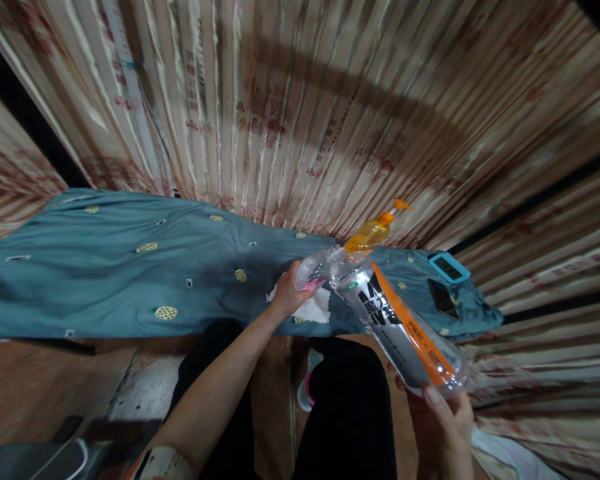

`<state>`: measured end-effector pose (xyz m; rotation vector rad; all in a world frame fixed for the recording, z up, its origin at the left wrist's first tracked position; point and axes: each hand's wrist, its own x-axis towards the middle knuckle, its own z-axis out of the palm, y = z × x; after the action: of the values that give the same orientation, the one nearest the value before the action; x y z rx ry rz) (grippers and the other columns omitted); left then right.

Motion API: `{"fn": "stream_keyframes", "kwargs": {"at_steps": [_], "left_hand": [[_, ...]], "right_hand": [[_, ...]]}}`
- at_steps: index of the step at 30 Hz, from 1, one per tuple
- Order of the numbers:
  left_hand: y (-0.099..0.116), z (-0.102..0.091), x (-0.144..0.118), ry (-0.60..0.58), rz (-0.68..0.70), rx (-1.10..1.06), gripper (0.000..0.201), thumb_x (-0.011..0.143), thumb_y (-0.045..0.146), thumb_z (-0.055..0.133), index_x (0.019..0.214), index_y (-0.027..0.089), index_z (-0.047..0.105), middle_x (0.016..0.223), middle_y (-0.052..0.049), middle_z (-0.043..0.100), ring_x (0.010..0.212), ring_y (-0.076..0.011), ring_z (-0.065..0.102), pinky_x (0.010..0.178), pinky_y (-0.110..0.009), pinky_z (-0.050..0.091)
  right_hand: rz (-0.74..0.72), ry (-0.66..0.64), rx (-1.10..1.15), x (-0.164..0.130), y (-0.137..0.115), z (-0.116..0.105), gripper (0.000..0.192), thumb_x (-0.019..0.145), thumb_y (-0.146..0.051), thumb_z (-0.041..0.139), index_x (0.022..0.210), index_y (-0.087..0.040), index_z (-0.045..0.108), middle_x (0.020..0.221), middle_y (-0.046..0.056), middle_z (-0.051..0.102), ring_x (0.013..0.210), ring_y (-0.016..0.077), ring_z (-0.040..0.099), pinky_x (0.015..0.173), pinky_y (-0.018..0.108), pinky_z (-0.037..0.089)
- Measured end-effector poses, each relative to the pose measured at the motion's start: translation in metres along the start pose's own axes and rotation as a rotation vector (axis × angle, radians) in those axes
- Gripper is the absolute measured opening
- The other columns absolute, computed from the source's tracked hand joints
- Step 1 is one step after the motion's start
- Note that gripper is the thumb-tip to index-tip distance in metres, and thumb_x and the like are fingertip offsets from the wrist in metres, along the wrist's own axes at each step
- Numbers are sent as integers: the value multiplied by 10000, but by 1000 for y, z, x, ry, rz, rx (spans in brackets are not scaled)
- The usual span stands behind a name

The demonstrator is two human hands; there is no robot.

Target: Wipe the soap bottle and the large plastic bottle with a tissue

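Observation:
My right hand (443, 420) is closed around the base of a large clear plastic bottle (400, 327) with a silver and orange label. That bottle tilts, its neck pointing up and left. My left hand (287, 293) grips a smaller clear bottle (316, 267) with some pink on it, leaning to the right. The two necks meet or overlap in view; I cannot tell whether they touch. Behind them is a pump bottle (367, 237) with yellow-orange contents and an orange pump head. A crumpled white tissue (314, 307) lies below my left hand.
A blue-green cloth with pineapple prints (115, 267) covers the narrow table. At its right end lie a blue-framed device (449, 267) and a dark phone (443, 298). Patterned curtains (280, 120) hang close behind, with dark poles at both sides.

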<state>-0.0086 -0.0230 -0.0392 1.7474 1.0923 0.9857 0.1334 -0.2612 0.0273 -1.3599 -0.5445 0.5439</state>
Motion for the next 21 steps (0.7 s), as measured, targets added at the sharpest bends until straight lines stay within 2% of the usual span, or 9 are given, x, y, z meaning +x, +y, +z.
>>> {"fn": "stream_keyframes", "kwargs": {"at_steps": [6,9,16,21], "left_hand": [[0,0,0,-1,-7,29,606,640,205,786,1184,185,518,1051,-57,697,994,-264,679,874,-350,524],[0,0,0,-1,-4,31,601,642,210,787,1177,181,517,1050,-59,698,994,-266,680,872,-351,525],[-1,0,0,1,9,19,557,658,235,782,1149,213,521,1023,-36,703,976,-254,683,867,-347,526],[-2,1,0,1,7,20,578,646,224,782,1161,207,519,1026,-35,702,974,-252,682,866,-343,525]], "right_hand": [[-24,-16,-12,0,0,2,808,696,-401,789,1419,-283,449,1254,76,586,849,188,564,666,297,469],[-43,-17,-12,0,-1,3,791,708,-396,781,1417,-277,452,1230,62,595,853,177,556,703,293,454],[-46,-11,-23,2,1,1,728,705,-369,772,1368,-259,495,1243,78,594,873,219,569,701,336,443],[-56,-27,-17,3,3,-2,718,716,-344,757,1376,-253,489,1188,71,622,809,198,562,692,327,439]]}}
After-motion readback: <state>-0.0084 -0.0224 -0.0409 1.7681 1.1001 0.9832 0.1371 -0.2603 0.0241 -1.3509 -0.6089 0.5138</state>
